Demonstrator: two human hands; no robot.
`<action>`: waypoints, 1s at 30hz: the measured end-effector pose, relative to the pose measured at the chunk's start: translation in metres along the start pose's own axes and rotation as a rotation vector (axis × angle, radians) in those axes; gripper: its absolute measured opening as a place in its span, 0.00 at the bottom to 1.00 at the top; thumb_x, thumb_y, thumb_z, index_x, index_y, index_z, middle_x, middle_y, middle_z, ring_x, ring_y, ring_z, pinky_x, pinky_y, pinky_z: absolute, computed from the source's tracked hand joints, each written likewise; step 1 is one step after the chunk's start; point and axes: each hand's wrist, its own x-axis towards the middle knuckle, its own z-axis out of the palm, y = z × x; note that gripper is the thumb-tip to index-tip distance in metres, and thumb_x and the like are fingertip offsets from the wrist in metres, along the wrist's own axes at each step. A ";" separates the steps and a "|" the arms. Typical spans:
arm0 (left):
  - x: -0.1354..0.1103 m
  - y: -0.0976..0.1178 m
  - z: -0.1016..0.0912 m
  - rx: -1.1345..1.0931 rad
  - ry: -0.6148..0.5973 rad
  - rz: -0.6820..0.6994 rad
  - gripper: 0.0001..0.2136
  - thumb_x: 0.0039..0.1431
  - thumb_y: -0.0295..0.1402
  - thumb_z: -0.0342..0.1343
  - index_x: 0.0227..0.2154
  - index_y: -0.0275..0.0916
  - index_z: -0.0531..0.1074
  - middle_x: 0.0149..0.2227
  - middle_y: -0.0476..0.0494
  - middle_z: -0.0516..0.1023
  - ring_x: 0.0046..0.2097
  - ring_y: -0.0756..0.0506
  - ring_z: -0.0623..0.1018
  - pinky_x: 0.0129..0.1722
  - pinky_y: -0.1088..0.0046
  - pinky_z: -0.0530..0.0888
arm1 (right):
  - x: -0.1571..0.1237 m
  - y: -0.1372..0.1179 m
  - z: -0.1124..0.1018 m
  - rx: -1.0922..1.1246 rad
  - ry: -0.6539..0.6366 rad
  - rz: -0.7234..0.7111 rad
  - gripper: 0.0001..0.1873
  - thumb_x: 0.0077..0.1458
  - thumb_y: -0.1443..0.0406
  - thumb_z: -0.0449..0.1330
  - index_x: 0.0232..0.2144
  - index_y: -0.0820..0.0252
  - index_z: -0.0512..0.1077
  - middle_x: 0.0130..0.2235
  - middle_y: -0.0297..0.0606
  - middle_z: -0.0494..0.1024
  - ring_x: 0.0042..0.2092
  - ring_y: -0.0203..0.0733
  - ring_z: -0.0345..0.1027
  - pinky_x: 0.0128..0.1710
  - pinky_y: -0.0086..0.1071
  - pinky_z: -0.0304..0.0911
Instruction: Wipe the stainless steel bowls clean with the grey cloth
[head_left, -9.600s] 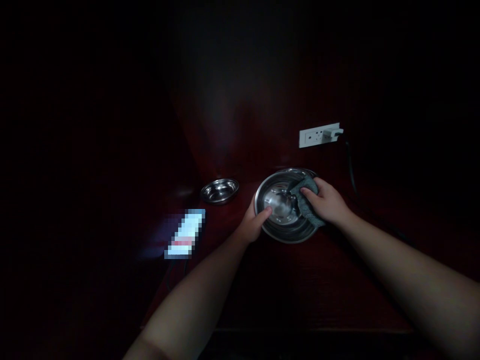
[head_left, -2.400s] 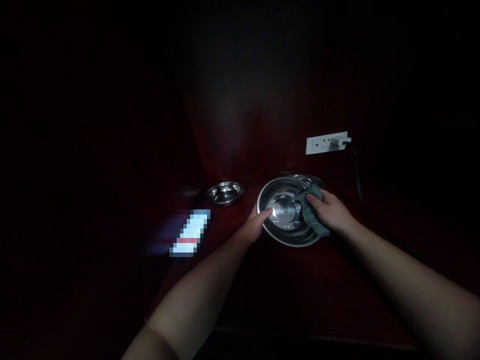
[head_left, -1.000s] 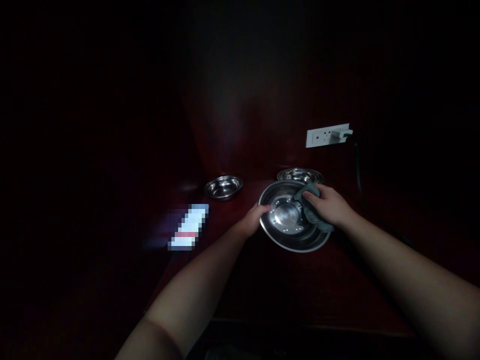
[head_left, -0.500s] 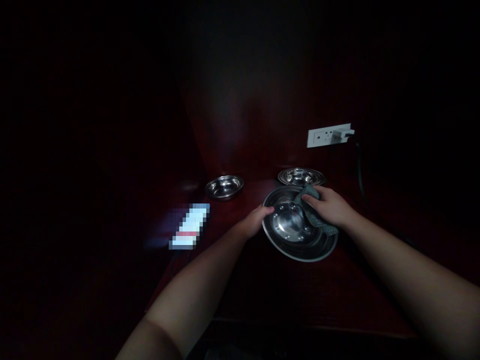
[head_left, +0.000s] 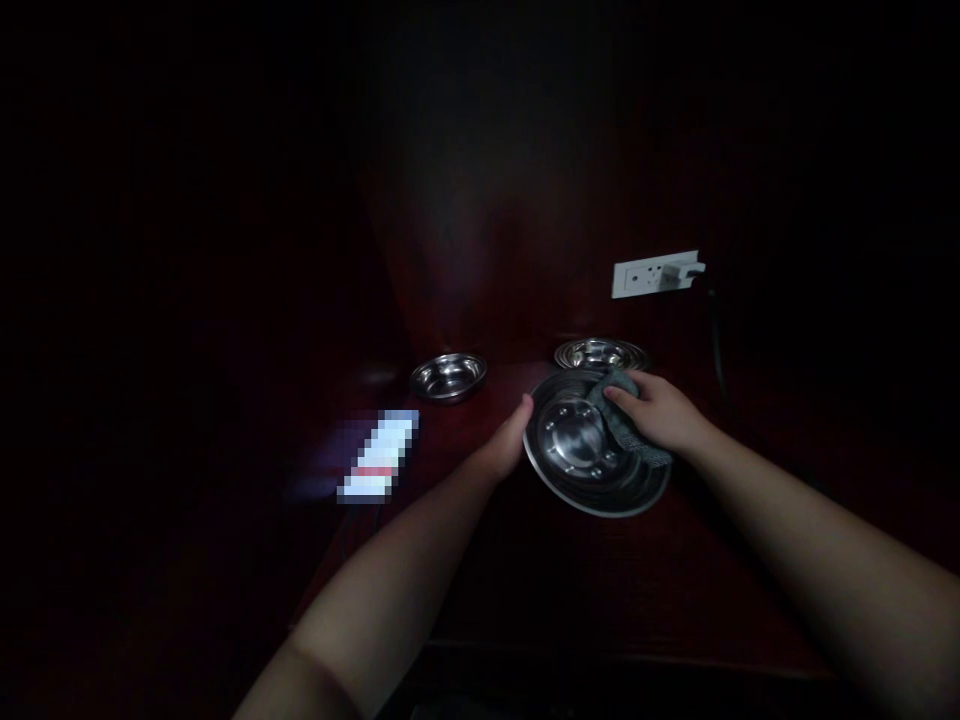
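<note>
A large steel bowl is tilted up toward me over a dark red wooden table. My left hand grips its left rim, thumb at the top edge. A grey cloth is pressed against the bowl's right inner side by my right hand, whose fingers are closed on it. Behind the large bowl stands a second steel bowl. A smaller steel bowl sits to the left.
A lit phone lies on the table at the left with a cable running from it. On the back panel is a white wall socket with a plug and a dark cable hanging down. The surroundings are very dark.
The large bowl has been lifted off the bowl beneath it, drawn nearer and tilted up toward me. My left thumb moved from inside the rim to its top edge. My right hand kept the cloth inside.
</note>
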 end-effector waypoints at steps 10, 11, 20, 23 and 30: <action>-0.007 -0.001 0.012 0.063 0.002 0.322 0.34 0.48 0.41 0.63 0.58 0.43 0.58 0.58 0.40 0.67 0.61 0.35 0.63 0.60 0.56 0.58 | 0.006 0.008 0.002 0.127 0.183 0.115 0.14 0.54 0.57 0.54 0.36 0.60 0.71 0.32 0.41 0.78 0.31 0.42 0.71 0.29 0.32 0.63; -0.007 -0.002 0.013 0.079 -0.005 0.328 0.35 0.47 0.39 0.63 0.59 0.43 0.57 0.58 0.40 0.67 0.61 0.35 0.63 0.60 0.56 0.58 | 0.006 0.008 0.003 0.128 0.177 0.115 0.14 0.54 0.56 0.54 0.36 0.61 0.71 0.33 0.41 0.78 0.31 0.43 0.71 0.29 0.32 0.64; -0.003 0.000 0.012 0.087 0.185 0.381 0.28 0.47 0.35 0.59 0.53 0.38 0.65 0.53 0.40 0.72 0.57 0.36 0.67 0.58 0.59 0.60 | 0.005 0.006 0.001 0.060 0.023 0.058 0.20 0.55 0.54 0.54 0.43 0.62 0.70 0.42 0.46 0.78 0.41 0.47 0.73 0.40 0.36 0.66; 0.003 -0.003 0.004 0.039 0.281 0.367 0.25 0.48 0.37 0.59 0.51 0.37 0.67 0.51 0.40 0.74 0.57 0.37 0.68 0.58 0.60 0.62 | 0.003 0.005 0.000 0.038 -0.040 0.066 0.22 0.56 0.52 0.53 0.45 0.61 0.70 0.45 0.46 0.77 0.45 0.48 0.72 0.45 0.38 0.64; 0.007 -0.001 -0.008 -0.049 0.282 0.027 0.23 0.53 0.46 0.53 0.46 0.35 0.71 0.43 0.37 0.78 0.50 0.35 0.74 0.52 0.55 0.67 | -0.003 -0.007 -0.004 0.029 -0.162 0.120 0.25 0.60 0.52 0.46 0.41 0.64 0.73 0.44 0.47 0.78 0.44 0.46 0.72 0.46 0.35 0.63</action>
